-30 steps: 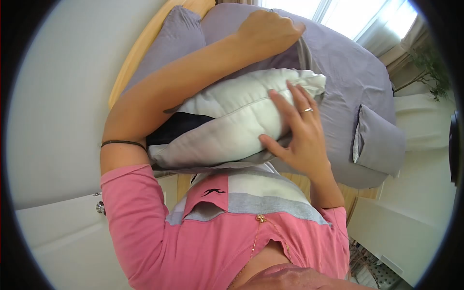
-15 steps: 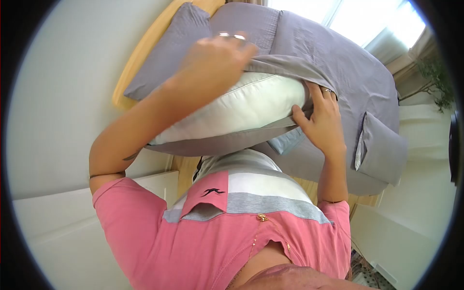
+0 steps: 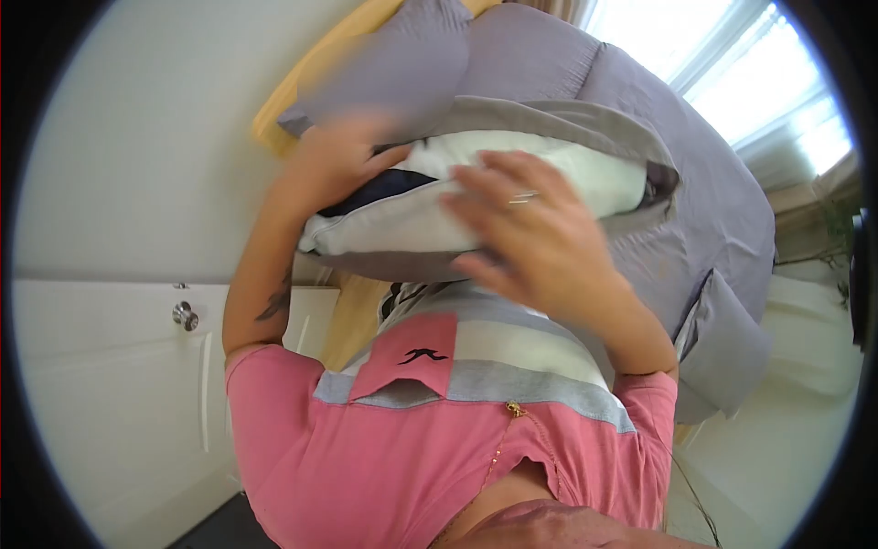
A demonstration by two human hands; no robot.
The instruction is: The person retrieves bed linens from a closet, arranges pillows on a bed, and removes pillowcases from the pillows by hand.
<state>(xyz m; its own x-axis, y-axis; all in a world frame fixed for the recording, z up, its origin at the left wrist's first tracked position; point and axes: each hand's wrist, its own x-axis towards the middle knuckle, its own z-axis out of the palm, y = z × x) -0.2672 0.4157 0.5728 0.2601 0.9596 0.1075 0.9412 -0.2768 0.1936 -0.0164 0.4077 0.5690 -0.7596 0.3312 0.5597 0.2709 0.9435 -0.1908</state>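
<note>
A white pillow lies in front of my body, partly inside a grey pillowcase whose mouth gapes along its length. Toward its left end, a dark navy strip shows between white folds; I cannot make out what it is. My left hand is at that left end, a digit touching the white fabric, its other fingers smeared by motion. Over the middle of the pillow hovers my right hand, slightly blurred, with fingers apart and nothing held. It wears a ring.
Beyond is a bed with a grey cover and a wooden headboard. One grey pillow leans by the headboard, another grey pillow lies at right. A white door with a metal knob stands left; a window is upper right.
My right hand has let go of the pillowcase edge and moved left over the pillow. My left hand has moved down and left to the pillow's left end. The navy strip now shows.
</note>
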